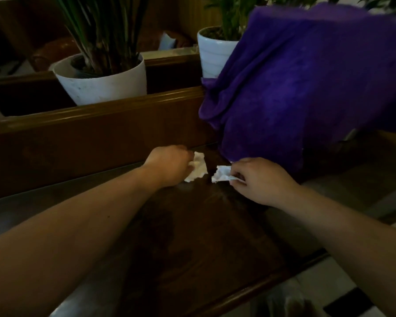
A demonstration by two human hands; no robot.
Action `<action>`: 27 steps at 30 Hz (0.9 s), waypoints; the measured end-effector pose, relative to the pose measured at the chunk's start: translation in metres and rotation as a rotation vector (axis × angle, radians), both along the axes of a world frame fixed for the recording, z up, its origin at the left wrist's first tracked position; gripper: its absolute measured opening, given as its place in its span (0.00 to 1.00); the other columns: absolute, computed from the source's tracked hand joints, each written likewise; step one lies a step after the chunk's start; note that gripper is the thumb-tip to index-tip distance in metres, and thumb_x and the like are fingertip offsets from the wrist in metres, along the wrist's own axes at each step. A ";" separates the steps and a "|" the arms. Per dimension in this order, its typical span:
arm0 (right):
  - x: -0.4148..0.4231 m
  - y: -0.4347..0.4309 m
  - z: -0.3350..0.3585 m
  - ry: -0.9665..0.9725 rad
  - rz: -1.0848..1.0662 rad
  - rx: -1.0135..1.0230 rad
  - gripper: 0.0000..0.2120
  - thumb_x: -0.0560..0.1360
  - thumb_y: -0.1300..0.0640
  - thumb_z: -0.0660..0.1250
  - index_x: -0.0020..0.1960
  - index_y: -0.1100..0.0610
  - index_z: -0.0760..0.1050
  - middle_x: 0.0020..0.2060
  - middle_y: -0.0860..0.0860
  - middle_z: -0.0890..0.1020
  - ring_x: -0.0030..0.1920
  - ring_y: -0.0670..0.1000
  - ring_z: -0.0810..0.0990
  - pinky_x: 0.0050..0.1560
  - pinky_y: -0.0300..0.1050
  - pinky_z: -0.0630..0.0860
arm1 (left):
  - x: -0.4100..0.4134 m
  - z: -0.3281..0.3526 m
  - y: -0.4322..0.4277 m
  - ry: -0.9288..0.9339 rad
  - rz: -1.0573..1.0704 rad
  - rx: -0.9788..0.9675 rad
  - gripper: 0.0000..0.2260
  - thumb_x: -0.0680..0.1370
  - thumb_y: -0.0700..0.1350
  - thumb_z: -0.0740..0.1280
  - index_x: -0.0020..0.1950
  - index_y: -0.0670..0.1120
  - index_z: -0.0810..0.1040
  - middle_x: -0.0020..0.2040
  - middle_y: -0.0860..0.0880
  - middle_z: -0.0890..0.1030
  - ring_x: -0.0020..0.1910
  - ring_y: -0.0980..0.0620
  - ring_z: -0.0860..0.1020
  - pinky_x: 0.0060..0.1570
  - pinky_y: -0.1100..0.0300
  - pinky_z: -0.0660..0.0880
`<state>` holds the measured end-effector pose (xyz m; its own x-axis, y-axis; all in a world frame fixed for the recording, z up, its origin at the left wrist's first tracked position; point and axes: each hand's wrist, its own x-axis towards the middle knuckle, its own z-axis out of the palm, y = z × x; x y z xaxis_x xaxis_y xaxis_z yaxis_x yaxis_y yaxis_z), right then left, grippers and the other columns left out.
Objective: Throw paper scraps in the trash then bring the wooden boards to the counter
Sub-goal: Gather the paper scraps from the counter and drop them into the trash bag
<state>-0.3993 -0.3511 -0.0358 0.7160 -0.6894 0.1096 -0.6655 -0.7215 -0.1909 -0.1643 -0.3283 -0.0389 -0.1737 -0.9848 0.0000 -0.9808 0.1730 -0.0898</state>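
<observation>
Two white torn paper scraps lie near the back of a dark wooden table (pixel 192 236). My left hand (pixel 169 164) has its fingers closed on the left paper scrap (pixel 198 167), which still touches the table. My right hand (pixel 258 179) pinches the right paper scrap (pixel 221 173) between thumb and fingers. The two scraps sit a small gap apart. No wooden boards or trash bin are in view.
A purple cloth (pixel 306 83) drapes over something at the table's back right, just above my right hand. Behind a wooden ledge (pixel 96 110) stand two white plant pots (pixel 103 85) (pixel 213 53). A tiled floor (pixel 343 294) shows at lower right.
</observation>
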 end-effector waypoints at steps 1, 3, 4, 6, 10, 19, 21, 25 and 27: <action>-0.002 -0.001 -0.002 -0.012 -0.002 0.007 0.03 0.75 0.50 0.65 0.44 0.47 0.72 0.38 0.44 0.73 0.38 0.45 0.72 0.34 0.42 0.68 | -0.001 -0.005 -0.001 0.017 -0.008 0.022 0.18 0.77 0.59 0.58 0.61 0.51 0.73 0.55 0.47 0.77 0.49 0.48 0.76 0.39 0.52 0.74; -0.004 -0.002 -0.005 -0.034 0.000 0.025 0.06 0.75 0.51 0.66 0.42 0.46 0.69 0.38 0.44 0.72 0.38 0.45 0.72 0.34 0.39 0.65 | -0.002 -0.010 0.000 0.043 -0.016 0.058 0.23 0.75 0.64 0.58 0.64 0.52 0.71 0.59 0.47 0.75 0.52 0.48 0.75 0.42 0.52 0.73; -0.005 -0.003 -0.006 -0.042 0.003 0.033 0.06 0.75 0.52 0.66 0.42 0.46 0.69 0.37 0.44 0.72 0.37 0.45 0.71 0.33 0.38 0.63 | -0.002 -0.011 0.001 0.052 -0.012 0.068 0.24 0.74 0.64 0.59 0.65 0.52 0.71 0.60 0.47 0.74 0.53 0.48 0.74 0.43 0.52 0.73; -0.004 -0.004 -0.007 -0.050 0.007 0.042 0.03 0.75 0.52 0.66 0.44 0.48 0.72 0.36 0.43 0.71 0.36 0.43 0.70 0.33 0.36 0.61 | -0.004 -0.011 0.004 0.068 -0.003 0.060 0.19 0.76 0.60 0.60 0.63 0.53 0.72 0.59 0.47 0.75 0.53 0.49 0.75 0.44 0.52 0.74; -0.003 -0.004 -0.004 -0.055 0.036 0.019 0.03 0.75 0.51 0.65 0.47 0.49 0.74 0.37 0.42 0.69 0.35 0.42 0.69 0.31 0.38 0.63 | -0.016 -0.005 0.018 0.008 -0.012 0.028 0.11 0.78 0.52 0.59 0.58 0.51 0.74 0.54 0.48 0.77 0.47 0.49 0.76 0.39 0.51 0.76; -0.015 0.021 0.003 -0.093 0.082 -0.015 0.03 0.75 0.49 0.66 0.44 0.47 0.73 0.37 0.43 0.71 0.34 0.43 0.71 0.30 0.39 0.67 | -0.041 0.008 0.078 0.043 -0.064 -0.109 0.15 0.78 0.54 0.56 0.62 0.52 0.72 0.59 0.49 0.77 0.53 0.50 0.76 0.40 0.57 0.75; -0.026 0.034 0.000 -0.106 0.066 -0.041 0.03 0.74 0.49 0.66 0.44 0.48 0.74 0.37 0.42 0.71 0.34 0.43 0.71 0.29 0.38 0.64 | -0.047 0.011 0.089 0.070 -0.065 -0.118 0.15 0.78 0.55 0.56 0.61 0.53 0.72 0.55 0.51 0.78 0.49 0.53 0.76 0.37 0.59 0.74; -0.056 0.072 -0.005 -0.113 -0.024 -0.094 0.04 0.74 0.49 0.67 0.46 0.48 0.75 0.37 0.42 0.70 0.35 0.44 0.69 0.28 0.37 0.58 | -0.064 0.013 0.110 0.090 -0.158 -0.128 0.12 0.77 0.56 0.56 0.56 0.53 0.74 0.48 0.54 0.76 0.41 0.56 0.75 0.33 0.61 0.73; -0.072 0.094 -0.005 -0.100 -0.090 -0.099 0.05 0.74 0.48 0.66 0.47 0.49 0.76 0.38 0.42 0.70 0.36 0.44 0.68 0.29 0.38 0.59 | -0.077 0.012 0.120 0.114 -0.255 -0.171 0.12 0.77 0.56 0.57 0.54 0.53 0.75 0.45 0.54 0.77 0.39 0.56 0.75 0.30 0.62 0.71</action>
<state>-0.4711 -0.2571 -0.0408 0.6338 -0.7326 0.2482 -0.7096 -0.6784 -0.1903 -0.2409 -0.2086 -0.0264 -0.4039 -0.8938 0.1949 -0.9133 0.4060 -0.0305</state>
